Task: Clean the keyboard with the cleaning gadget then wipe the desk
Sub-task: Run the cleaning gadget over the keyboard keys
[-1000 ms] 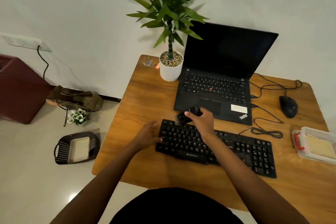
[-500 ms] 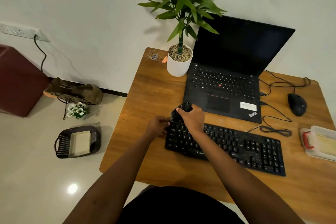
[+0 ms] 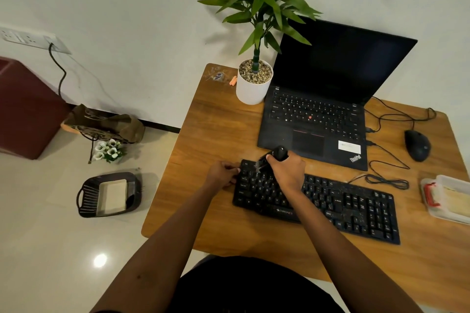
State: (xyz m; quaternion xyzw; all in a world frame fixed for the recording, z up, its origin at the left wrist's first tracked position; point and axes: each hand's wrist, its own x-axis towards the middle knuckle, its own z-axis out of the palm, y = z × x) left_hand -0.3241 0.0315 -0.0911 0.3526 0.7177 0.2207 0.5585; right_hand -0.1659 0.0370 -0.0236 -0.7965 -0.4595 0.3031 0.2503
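While the right hand (image 3: 287, 174) has its fingers wrapped tight round the black brush (image 3: 279, 154), bristles tipped down onto the top-left keys of the keyboard (image 3: 356, 208), the left hand (image 3: 220, 176) sits at the keyboard's left end with its fingers curled onto the edge — a bracing hold, by the look of it. The keyboard lies on the wooden counter (image 3: 216, 122) just in front of the open laptop (image 3: 312, 134), its number pad well off to the right. To do this step well, the person would likely work in short strokes along each row, from the left end toward the number pad. The bristle tips should drop into the gaps between keys rather than skate over the caps. Light pressure seems enough; pressing hard would only splay the bristles and rock the keys. The bracing hand matters — without it the keyboard could slide toward the laptop or the coiled cable (image 3: 386, 181) near its top edge. Flicking crumbs toward the near edge of the counter, away from the laptop's own keys and the white plant pot (image 3: 251, 93), should make the wipe easier. With the brush at the far left, most rows lie to its right, so the cleaning seems far from finished.
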